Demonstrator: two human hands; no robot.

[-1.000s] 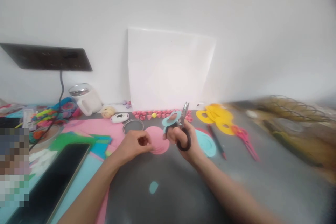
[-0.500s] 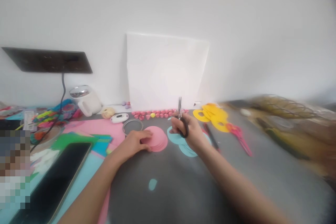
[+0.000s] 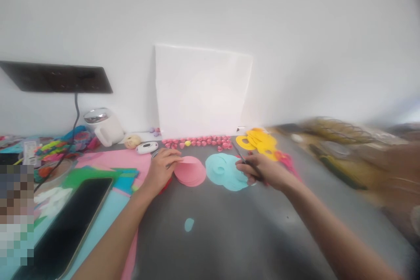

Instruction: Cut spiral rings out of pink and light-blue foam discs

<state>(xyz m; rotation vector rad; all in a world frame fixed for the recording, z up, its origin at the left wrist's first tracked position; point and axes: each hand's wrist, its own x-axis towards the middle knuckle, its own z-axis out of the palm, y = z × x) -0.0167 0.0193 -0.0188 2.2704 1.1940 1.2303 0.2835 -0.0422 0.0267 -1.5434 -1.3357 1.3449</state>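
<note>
Pink circles: stacked on dark table, a little left of centre.

Left to right. On wall: dark socket panel, with cord hanging below. Phone, screen black, lying aslant on pale blue paper. Green paper just beyond phone; pink sheet behind that. White mug close to wall, then pale ball and white gadget, side by side.

Left hand: fingers bent, fingertips pinching upper-left edge of 1 pink circle at top of stack. Metal ring mostly hidden behind left hand.

White sheet leaning on wall; small pink pieces along its foot, with 1 yellow piece among them. Blue scrap alone, nearer the camera. Blue circles overlapping, just right of pink stack.

Right hand: closed round dark-handled scissors, blades aimed up and left. Cannot tell: contact with blue circles. Yellow rings piled beyond; pink scissors blurred, partly hidden. Far right: wire basket, blurred.
</note>
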